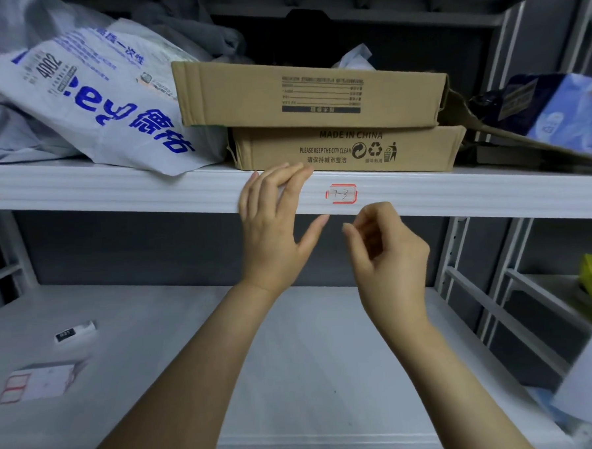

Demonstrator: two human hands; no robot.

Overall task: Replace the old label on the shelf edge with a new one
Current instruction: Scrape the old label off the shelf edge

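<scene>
Label [341, 193]: stuck flat on the front of the shelf edge [457, 195]; red-bordered, handwritten; just right of the left hand, just above the right.
Left hand [274, 225]: fingers laid nearly straight on the edge, thumb spread apart; nothing gripped.
Right hand [388, 250]: fingers loosely curled, nothing held, label not touched.
Handling: judged thin, light, limp paper, easily torn where glue resists.
Hold: a corner is best lifted by a nail, then pinched and peeled slowly.
Sheet [22, 386]: spare labels, laid on the lower shelf [294, 344], far left.
</scene>
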